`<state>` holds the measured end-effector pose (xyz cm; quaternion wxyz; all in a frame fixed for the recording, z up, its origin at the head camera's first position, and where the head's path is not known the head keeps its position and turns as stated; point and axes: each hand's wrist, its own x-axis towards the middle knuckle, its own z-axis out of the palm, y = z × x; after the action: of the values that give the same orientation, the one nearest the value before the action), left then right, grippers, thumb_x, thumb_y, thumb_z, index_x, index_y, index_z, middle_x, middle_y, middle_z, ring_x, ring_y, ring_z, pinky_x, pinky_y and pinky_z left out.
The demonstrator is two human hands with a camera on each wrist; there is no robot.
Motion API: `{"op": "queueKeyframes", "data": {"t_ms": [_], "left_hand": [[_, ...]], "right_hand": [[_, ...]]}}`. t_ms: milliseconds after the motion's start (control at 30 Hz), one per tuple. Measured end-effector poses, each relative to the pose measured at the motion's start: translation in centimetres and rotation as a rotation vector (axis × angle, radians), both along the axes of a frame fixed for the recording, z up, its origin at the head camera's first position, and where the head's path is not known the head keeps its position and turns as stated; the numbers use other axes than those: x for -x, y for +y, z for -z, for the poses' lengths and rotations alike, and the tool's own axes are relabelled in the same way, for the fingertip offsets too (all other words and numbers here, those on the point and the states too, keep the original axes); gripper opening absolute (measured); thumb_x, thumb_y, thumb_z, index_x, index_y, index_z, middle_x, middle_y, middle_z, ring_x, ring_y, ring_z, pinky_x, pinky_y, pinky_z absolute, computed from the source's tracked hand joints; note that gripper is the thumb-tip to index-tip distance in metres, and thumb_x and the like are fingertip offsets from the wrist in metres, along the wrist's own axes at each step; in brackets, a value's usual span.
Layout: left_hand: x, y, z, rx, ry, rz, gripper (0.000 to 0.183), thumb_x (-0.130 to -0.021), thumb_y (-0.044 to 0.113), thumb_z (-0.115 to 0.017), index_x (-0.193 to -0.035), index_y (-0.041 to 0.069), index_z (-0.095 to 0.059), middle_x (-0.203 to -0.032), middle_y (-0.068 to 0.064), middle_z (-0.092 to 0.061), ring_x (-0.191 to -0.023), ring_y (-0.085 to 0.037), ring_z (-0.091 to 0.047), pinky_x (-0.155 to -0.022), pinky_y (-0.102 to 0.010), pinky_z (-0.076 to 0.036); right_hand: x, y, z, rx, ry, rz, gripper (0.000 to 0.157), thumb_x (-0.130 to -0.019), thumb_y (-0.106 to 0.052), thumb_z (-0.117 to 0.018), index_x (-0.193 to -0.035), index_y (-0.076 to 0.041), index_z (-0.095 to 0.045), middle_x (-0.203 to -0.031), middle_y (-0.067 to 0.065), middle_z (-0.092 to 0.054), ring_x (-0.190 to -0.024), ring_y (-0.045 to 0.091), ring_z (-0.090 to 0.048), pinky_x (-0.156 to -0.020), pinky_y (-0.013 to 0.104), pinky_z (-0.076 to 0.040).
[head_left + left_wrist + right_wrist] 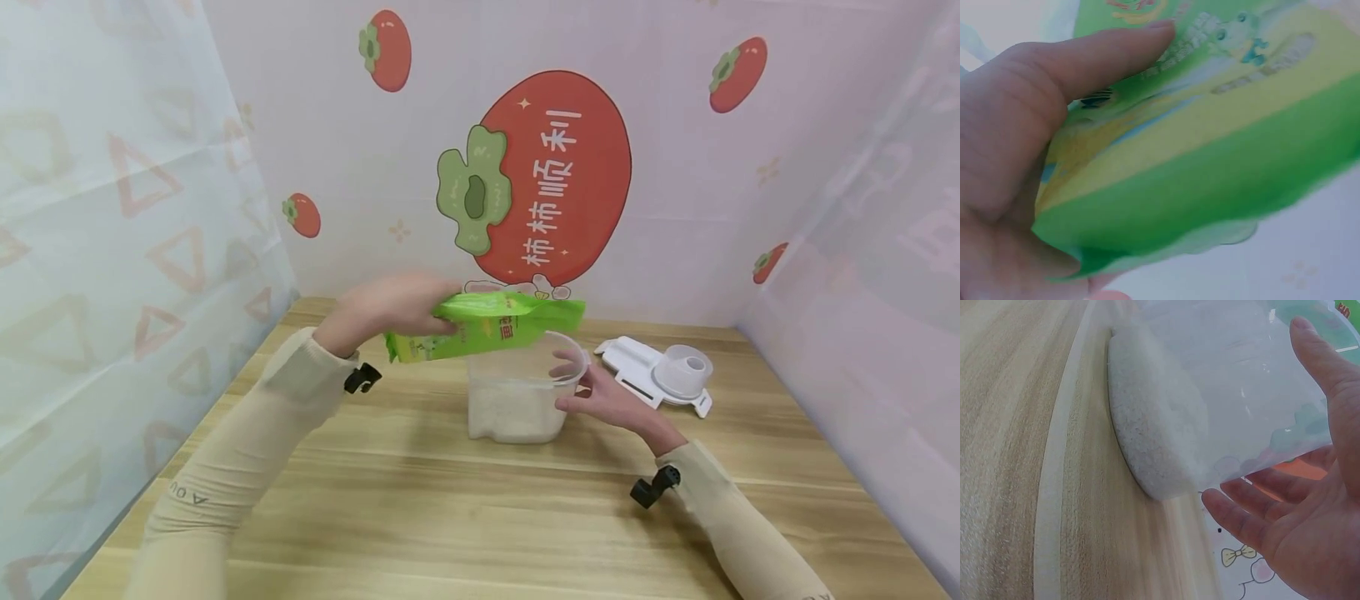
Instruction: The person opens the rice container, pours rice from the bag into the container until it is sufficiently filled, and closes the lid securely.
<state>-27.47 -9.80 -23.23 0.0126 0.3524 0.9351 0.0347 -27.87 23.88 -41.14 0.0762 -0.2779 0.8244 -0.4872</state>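
Note:
A green and yellow bag (pixel 495 329) with a printed cartoon frog is tilted nearly flat over a clear plastic container (pixel 517 417). My left hand (pixel 408 308) grips the bag at its left end, the thumb (pixel 1116 56) lying across the printed face in the left wrist view. White rice-like grains (pixel 1154 412) fill the lower part of the container, which stands on the table. My right hand (pixel 603 396) holds the container's right side, thumb (pixel 1325 362) on one face and fingers (pixel 1254 500) on the other. The bag hides part of the container's rim.
Behind my right hand lies a white lid (pixel 630 362) with a clear cup (pixel 684 371) on it. The wooden table (pixel 465 517) is bordered by printed fabric walls (pixel 675 250) at the back and both sides.

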Motion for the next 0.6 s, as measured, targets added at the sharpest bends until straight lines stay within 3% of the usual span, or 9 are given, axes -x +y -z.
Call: {"op": "queueKeyframes", "data": {"t_ms": [200,433,600], "left_hand": [[0.4,-1.5,1.9,-0.167,0.069,0.004,0.023,-0.091,0.03,-0.069,-0.101,0.013,-0.058,-0.083,0.001,-0.063,-0.071,-0.016,-0.055,-0.066,-0.031,-0.048],[1.6,-2.7,5.2,-0.408,0.146,-0.046,0.025,-0.095,0.029,-0.063,-0.107,0.008,-0.054,-0.076,-0.003,-0.057,-0.066,-0.015,-0.052,-0.058,-0.028,-0.044],[2.2,-3.4,7.4,-0.607,0.145,-0.123,0.036,-0.098,0.029,-0.06,-0.118,0.001,-0.051,-0.084,-0.011,-0.063,-0.069,-0.019,-0.062,-0.056,-0.029,-0.05]], "right_hand": [[0.0,-0.1,0.0,0.007,0.001,-0.001,0.072,-0.088,-0.007,-0.07,-0.148,-0.005,-0.03,-0.135,0.027,-0.053,-0.124,0.042,-0.054,-0.092,0.038,-0.053],[-0.1,-0.1,0.0,0.011,0.01,0.008,0.072,-0.087,-0.007,-0.071,-0.147,-0.005,-0.032,-0.134,0.027,-0.055,-0.121,0.04,-0.057,-0.09,0.035,-0.054],[-0.2,-0.1,0.0,0.01,0.012,0.006,0.07,-0.087,-0.007,-0.071,-0.147,-0.008,-0.033,-0.134,0.026,-0.055,-0.122,0.04,-0.056,-0.092,0.042,-0.053]]}}
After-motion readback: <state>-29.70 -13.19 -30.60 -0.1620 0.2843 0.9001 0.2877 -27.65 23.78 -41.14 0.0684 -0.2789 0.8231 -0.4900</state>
